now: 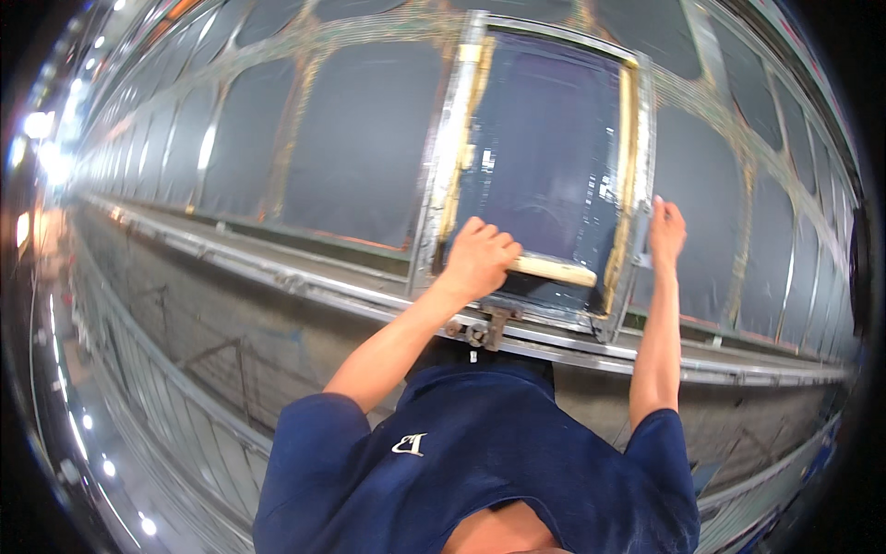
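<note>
A metal-framed screen (646, 129) with a dark sheet (544, 129) and tape-lined inner edges lies in front of me. My left hand (480, 258) is closed on the left part of a pale wooden squeegee (563, 271), held across the near end of the sheet. My right hand (667, 235) is at the frame's right edge with its fingers curled on it; its grip is partly hidden. A metal bracket (498, 328) sits below the frame's near edge, in front of my body.
Rows of dark panels (355, 138) with speckled borders cover the long surface on both sides. A metal rail (240, 261) runs along its near edge. A concrete structure with bars (217, 415) lies below. Bright lamps (39, 125) show at the far left.
</note>
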Available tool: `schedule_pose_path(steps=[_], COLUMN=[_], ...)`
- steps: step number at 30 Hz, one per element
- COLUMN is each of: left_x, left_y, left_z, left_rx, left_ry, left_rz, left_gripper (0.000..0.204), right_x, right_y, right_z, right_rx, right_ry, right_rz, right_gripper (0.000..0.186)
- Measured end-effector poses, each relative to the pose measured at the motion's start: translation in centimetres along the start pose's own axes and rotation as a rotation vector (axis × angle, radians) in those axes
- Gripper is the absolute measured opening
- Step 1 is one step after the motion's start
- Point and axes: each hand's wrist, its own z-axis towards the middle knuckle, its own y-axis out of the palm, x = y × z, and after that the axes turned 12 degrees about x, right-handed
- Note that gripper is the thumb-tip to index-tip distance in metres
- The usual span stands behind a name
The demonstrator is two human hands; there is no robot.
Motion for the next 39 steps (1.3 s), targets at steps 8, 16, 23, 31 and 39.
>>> schedule_pose_path(steps=[8,16,23,31,39], left_x=[-2.0,-21.3,-22.2,-24.3,-35.4], left_y=[-6.0,-14.8,-19.1,-17.9,-14.1], left_z=[-1.2,-8.8,-15.7,-17.9,-2.8], left_rx=[0.073,0.041,0.114,0.161,0.226], left_ry=[-0.108,-0.05,0.055,0.064,0.117], left_rz=[-0.084,0.032,0.12,0.085,0.117], left_gripper=[0.038,0.021,0.036,0.036,0.038], right_x=[-9.1,-18.9,-24.5,-25.3,-30.5], right_y=[-4.4,13.5,15.4,17.1,12.4], right_z=[-1.1,-14.6,-17.7,-18.9,-16.3], right_rx=[-0.012,-0.05,-0.043,-0.004,-0.352], right_ry=[0.011,0.08,0.078,0.059,-0.063], right_rz=[0.241,0.577,0.434,0.181,-0.232], right_gripper=[0.034,0.031,0.036,0.036,0.034])
